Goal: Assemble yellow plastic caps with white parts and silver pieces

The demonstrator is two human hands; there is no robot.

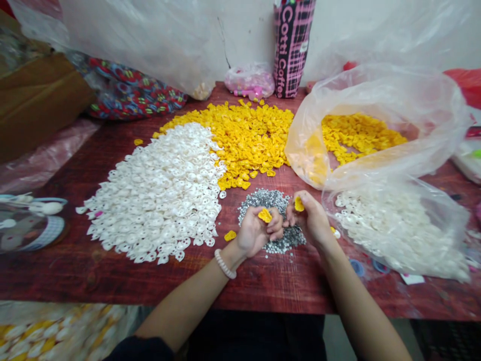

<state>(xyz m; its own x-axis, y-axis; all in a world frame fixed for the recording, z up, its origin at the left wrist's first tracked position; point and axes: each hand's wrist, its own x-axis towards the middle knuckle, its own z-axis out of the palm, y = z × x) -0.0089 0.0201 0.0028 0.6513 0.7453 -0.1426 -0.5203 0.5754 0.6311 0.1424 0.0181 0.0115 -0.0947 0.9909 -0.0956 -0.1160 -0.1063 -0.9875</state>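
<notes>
My left hand (259,228), with a white beaded bracelet (224,264) at its wrist, has its fingers closed on a small yellow plastic piece (265,215). My right hand (308,215) pinches another yellow plastic piece (298,203) between thumb and finger. Both hands hover close together over a heap of small grey discs (286,240), fingertips nearly meeting. To the left spreads a big pile of white skull-shaped pieces (158,190). Behind it lies a pile of yellow pieces (251,140). One loose yellow piece (230,235) rests on the table beside my left hand.
A clear plastic bag (424,145) with yellow pieces lies open at the right, beside a bag of white pieces (398,235). A Cotti Coffee bag (293,50) stands against the wall. A round clear container (48,230) sits on the left of the red-brown table (124,283).
</notes>
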